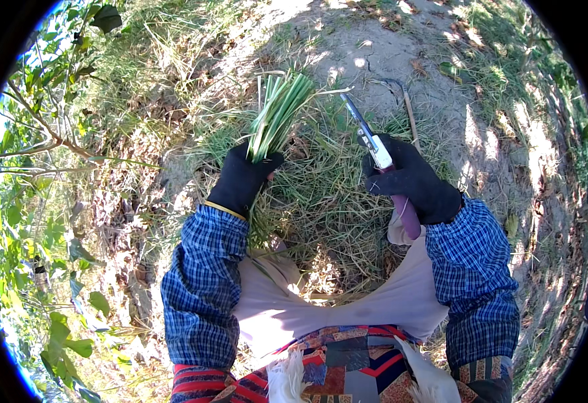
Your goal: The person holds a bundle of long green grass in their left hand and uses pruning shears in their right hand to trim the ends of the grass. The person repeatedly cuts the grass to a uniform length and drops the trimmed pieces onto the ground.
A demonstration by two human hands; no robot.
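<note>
My left hand (246, 176), in a black glove with a yellow cuff edge, grips a bundle of green grass stalks (279, 113). The stalk ends point away from me, and some blades trail below my fist. My right hand (410, 176), also in a black glove, is closed around a hand tool with a purple handle (406, 216). Its pale metal collar (380, 152) leads to a narrow, dark, straight-looking part (357, 115), which points up and to the left. The two hands are apart, above a heap of loose grass (319, 201) on the ground.
Beyond my right hand lies a thin wooden stick or handle (411, 118), with a dark curved piece at its far end. Bare soil (374, 45) stretches ahead. Leafy branches (47, 131) reach in from the left. Pale cloth (334, 315) spans my lap.
</note>
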